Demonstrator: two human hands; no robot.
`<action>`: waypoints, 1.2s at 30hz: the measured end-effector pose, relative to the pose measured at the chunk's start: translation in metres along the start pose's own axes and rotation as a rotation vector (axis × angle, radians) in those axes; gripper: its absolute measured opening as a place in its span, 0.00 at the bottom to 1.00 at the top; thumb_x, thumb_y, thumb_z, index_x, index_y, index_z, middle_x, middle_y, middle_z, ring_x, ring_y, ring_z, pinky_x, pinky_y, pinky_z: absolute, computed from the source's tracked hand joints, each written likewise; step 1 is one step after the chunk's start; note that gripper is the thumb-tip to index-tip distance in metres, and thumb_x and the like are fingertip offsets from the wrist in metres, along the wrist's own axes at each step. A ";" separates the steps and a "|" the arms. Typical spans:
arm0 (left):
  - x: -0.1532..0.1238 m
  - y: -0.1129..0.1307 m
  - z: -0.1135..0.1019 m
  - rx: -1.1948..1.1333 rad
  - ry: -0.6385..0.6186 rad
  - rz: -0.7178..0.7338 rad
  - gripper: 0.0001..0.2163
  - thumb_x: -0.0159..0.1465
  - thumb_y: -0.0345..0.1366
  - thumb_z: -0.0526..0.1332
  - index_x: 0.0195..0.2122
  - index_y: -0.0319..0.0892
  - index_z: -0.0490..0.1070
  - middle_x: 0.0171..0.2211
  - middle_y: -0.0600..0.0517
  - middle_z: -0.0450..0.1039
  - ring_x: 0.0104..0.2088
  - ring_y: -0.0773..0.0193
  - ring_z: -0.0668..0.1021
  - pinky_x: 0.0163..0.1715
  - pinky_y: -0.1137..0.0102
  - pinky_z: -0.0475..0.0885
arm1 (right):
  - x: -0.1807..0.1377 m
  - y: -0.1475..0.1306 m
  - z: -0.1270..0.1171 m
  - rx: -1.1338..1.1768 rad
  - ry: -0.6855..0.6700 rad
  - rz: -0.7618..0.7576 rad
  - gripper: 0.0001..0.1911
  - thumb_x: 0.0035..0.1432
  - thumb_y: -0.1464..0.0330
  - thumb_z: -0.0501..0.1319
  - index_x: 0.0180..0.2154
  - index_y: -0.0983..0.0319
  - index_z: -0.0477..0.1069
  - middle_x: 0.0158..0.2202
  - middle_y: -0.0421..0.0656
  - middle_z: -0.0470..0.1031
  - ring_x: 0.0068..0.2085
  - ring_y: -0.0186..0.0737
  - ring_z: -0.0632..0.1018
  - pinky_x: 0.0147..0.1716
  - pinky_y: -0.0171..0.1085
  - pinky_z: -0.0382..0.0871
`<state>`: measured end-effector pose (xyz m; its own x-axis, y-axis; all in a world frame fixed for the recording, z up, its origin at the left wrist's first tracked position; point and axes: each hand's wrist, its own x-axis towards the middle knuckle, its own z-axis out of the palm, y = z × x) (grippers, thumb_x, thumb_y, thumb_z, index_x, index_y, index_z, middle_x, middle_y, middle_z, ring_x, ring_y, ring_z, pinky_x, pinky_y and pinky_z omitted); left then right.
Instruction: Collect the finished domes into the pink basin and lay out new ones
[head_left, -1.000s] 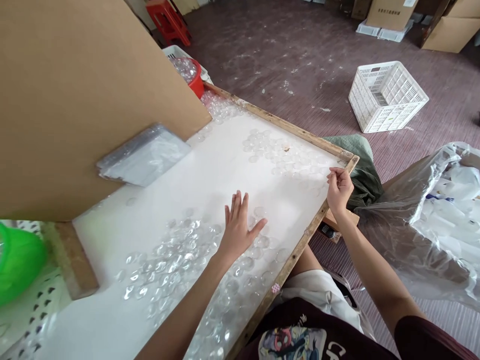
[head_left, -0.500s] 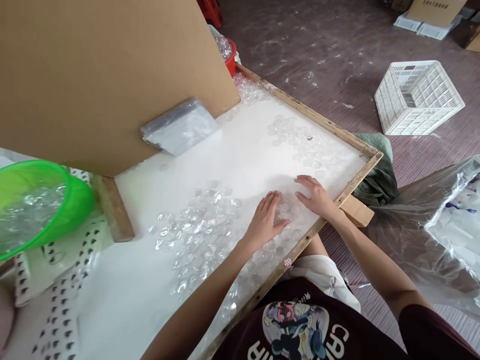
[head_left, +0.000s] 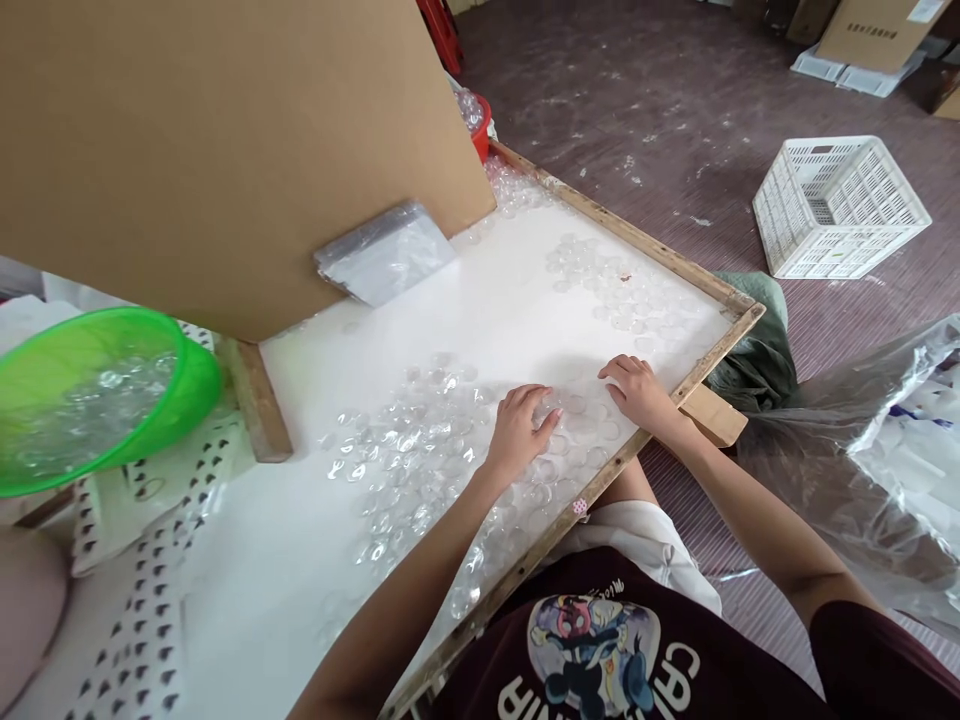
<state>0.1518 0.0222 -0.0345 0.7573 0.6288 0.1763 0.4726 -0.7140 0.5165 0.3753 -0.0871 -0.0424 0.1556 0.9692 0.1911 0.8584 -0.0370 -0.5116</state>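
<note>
Many small clear plastic domed discs [head_left: 420, 450] lie spread over the white tabletop [head_left: 480, 310]. My left hand [head_left: 519, 432] rests low over the right side of this spread, fingers bent and apart, thumb out to the right. To its right, near the wooden edge, my right hand [head_left: 636, 390] hovers or rests on the table with its fingers curved and spread. Several clear discs lie between the two hands. I see nothing held in either hand. A second patch of clear discs [head_left: 622, 290] lies farther back on the right.
A cardboard sheet [head_left: 247, 150] stands at the back left, with a pack of clear bags [head_left: 386, 252] against it. A green basin [head_left: 184, 390] of clear pieces is at left. Wooden rails [head_left: 630, 236] edge the table. A white crate [head_left: 840, 210] and plastic sack [head_left: 847, 480] sit right.
My left hand has drawn slightly left and its fingers have bent more. My right hand has shifted slightly right. More discs show flat between the hands. The camera view has turned a little left.
</note>
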 end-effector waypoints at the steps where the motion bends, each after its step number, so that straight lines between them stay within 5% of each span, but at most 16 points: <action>1: 0.005 0.001 -0.001 -0.014 0.010 -0.007 0.14 0.68 0.42 0.59 0.52 0.44 0.72 0.52 0.46 0.74 0.55 0.52 0.74 0.57 0.55 0.67 | 0.000 -0.003 0.000 0.015 -0.007 -0.037 0.13 0.62 0.78 0.57 0.46 0.61 0.73 0.48 0.48 0.74 0.49 0.47 0.72 0.49 0.44 0.63; 5: 0.032 0.003 -0.001 -0.085 0.065 -0.066 0.15 0.68 0.46 0.58 0.51 0.45 0.73 0.51 0.46 0.75 0.54 0.53 0.74 0.57 0.56 0.67 | 0.002 -0.011 0.003 0.006 -0.103 -0.114 0.10 0.62 0.75 0.60 0.45 0.59 0.75 0.48 0.46 0.76 0.50 0.47 0.73 0.48 0.44 0.62; 12: 0.078 0.005 0.005 -0.166 0.005 -0.235 0.18 0.71 0.47 0.51 0.54 0.45 0.70 0.55 0.45 0.73 0.58 0.52 0.70 0.61 0.52 0.61 | 0.003 0.003 -0.003 -0.059 -0.060 0.025 0.10 0.65 0.77 0.56 0.37 0.61 0.75 0.40 0.47 0.77 0.43 0.46 0.75 0.45 0.43 0.61; 18: 0.063 -0.006 -0.007 -0.256 0.018 -0.224 0.21 0.73 0.49 0.46 0.58 0.45 0.67 0.57 0.45 0.71 0.61 0.54 0.69 0.61 0.57 0.63 | -0.005 0.008 -0.008 -0.027 0.017 0.010 0.11 0.62 0.76 0.60 0.45 0.61 0.74 0.48 0.49 0.75 0.50 0.51 0.72 0.48 0.46 0.62; 27: 0.025 -0.023 -0.022 -0.033 -0.078 -0.041 0.16 0.63 0.41 0.63 0.51 0.45 0.72 0.50 0.47 0.73 0.55 0.51 0.73 0.57 0.56 0.68 | -0.002 0.015 -0.001 0.018 0.066 0.025 0.12 0.65 0.75 0.54 0.46 0.61 0.74 0.46 0.48 0.77 0.47 0.51 0.73 0.48 0.47 0.64; 36: 0.024 -0.025 -0.016 -0.098 -0.098 -0.122 0.13 0.67 0.35 0.53 0.50 0.45 0.72 0.41 0.50 0.77 0.39 0.59 0.78 0.44 0.63 0.74 | 0.005 0.025 -0.005 0.022 0.280 0.176 0.15 0.65 0.76 0.50 0.45 0.61 0.73 0.45 0.50 0.76 0.44 0.50 0.75 0.44 0.46 0.65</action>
<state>0.1507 0.0601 -0.0299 0.7398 0.6723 0.0270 0.5212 -0.5980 0.6089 0.4003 -0.0846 -0.0502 0.4315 0.8435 0.3198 0.7961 -0.1892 -0.5749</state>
